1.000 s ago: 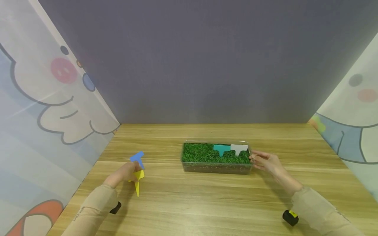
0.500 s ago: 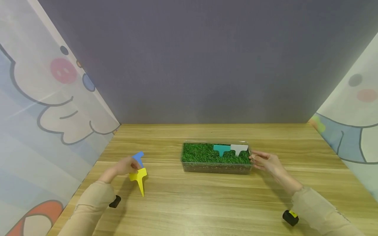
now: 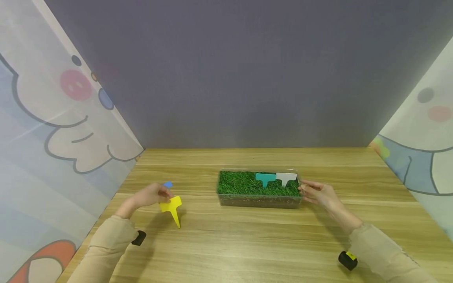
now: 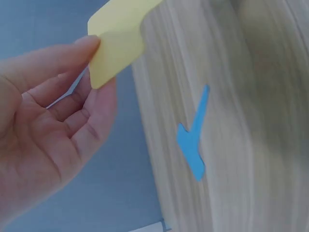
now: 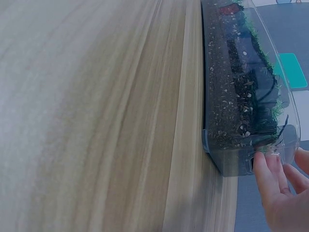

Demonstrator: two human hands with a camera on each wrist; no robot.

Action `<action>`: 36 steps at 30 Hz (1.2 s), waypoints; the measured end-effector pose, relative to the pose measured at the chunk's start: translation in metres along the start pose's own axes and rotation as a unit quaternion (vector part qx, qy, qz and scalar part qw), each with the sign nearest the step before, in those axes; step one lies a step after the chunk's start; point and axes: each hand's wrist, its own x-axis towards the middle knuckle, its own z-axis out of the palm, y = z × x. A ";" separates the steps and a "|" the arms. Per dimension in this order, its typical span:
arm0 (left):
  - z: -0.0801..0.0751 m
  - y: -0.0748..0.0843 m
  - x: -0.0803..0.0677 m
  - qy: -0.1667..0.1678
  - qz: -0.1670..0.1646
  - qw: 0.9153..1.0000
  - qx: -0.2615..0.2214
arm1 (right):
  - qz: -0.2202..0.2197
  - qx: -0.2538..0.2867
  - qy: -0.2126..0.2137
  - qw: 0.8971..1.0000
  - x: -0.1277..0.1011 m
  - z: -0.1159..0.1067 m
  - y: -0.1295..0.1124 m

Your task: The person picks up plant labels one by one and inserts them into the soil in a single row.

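My left hand (image 3: 151, 195) pinches the head of a yellow T-shaped plant label (image 3: 174, 208) between thumb and fingers, its pointed stem slanting down above the table. Behind that hand, a blue plant label (image 4: 194, 140) lies flat on the table, mostly hidden in the head view. A clear planter box (image 3: 260, 201) with green grass (image 3: 237, 182) over dark soil stands at the middle. A teal plant label (image 3: 265, 179) and a white plant label (image 3: 286, 178) stand side by side in its right half. My right hand (image 3: 323, 196) holds the box's right end, fingers against the end wall.
The wooden table (image 3: 226, 243) meets a dark grey panel (image 3: 226, 78) at the back. Cartoon-printed sheets flank it on the left (image 3: 35, 165) and right. A black wrist camera (image 3: 348, 260) hangs under the right sleeve, another (image 3: 139, 237) under the left.
My left hand has lifted the yellow label from beside the blue one and carried it a little to the right and up. My right hand and the planter box have stayed put.
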 end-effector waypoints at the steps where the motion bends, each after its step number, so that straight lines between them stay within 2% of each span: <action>1: 0.000 0.002 0.001 0.001 0.001 1.000 0.001 | 0.001 0.000 -0.001 1.000 0.000 0.000 -0.001; 10: 0.000 0.025 0.006 0.030 0.005 1.000 -0.003 | 0.007 -0.007 -0.001 1.000 -0.001 0.001 -0.004; 21: 0.001 0.049 0.012 0.074 0.012 0.997 0.020 | 0.004 -0.003 0.001 1.000 0.001 0.000 -0.001; 36: 0.001 0.077 0.023 0.102 0.015 0.995 0.013 | 0.002 -0.001 0.002 1.000 0.001 0.000 0.000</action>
